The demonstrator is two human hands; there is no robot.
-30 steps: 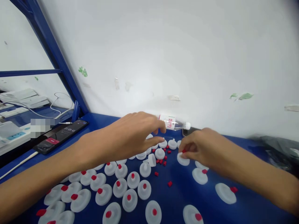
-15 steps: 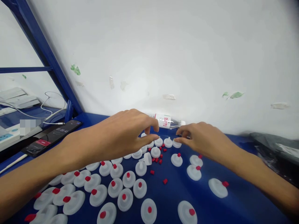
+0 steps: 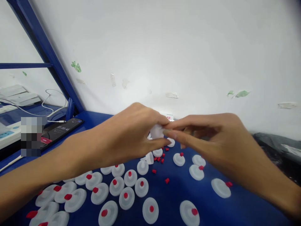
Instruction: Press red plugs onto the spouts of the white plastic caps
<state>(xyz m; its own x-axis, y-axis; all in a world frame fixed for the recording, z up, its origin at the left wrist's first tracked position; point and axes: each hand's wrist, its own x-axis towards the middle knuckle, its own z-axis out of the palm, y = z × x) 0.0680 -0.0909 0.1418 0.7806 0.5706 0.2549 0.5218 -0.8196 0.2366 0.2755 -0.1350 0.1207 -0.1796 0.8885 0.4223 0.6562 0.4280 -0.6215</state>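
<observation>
A translucent white plastic disc (image 3: 156,131) is held between the thumb and fingers of my left hand (image 3: 131,135). My right hand (image 3: 209,133) is closed in a pinch, its fingertips meeting the disc's right side. Whatever lies between those fingertips is hidden. Below both hands, loose small red caps (image 3: 167,180) are scattered on the blue table (image 3: 169,201). Uncapped white discs (image 3: 142,167) lie close to them. Many other discs (image 3: 150,210) carry a red cap on the central stem, spread at the left, front and right.
A clear bottle with a label (image 3: 168,116) lies against the wall, mostly behind my hands. On the left are a phone (image 3: 63,133), a white power strip (image 3: 11,135) and cables. A dark plastic bag (image 3: 270,144) sits at the right, and a blue frame (image 3: 50,56) rises at the left.
My hands, apart before, have come together. A white disc now shows in my left hand. My right hand has moved left, its fingertips now at the disc.
</observation>
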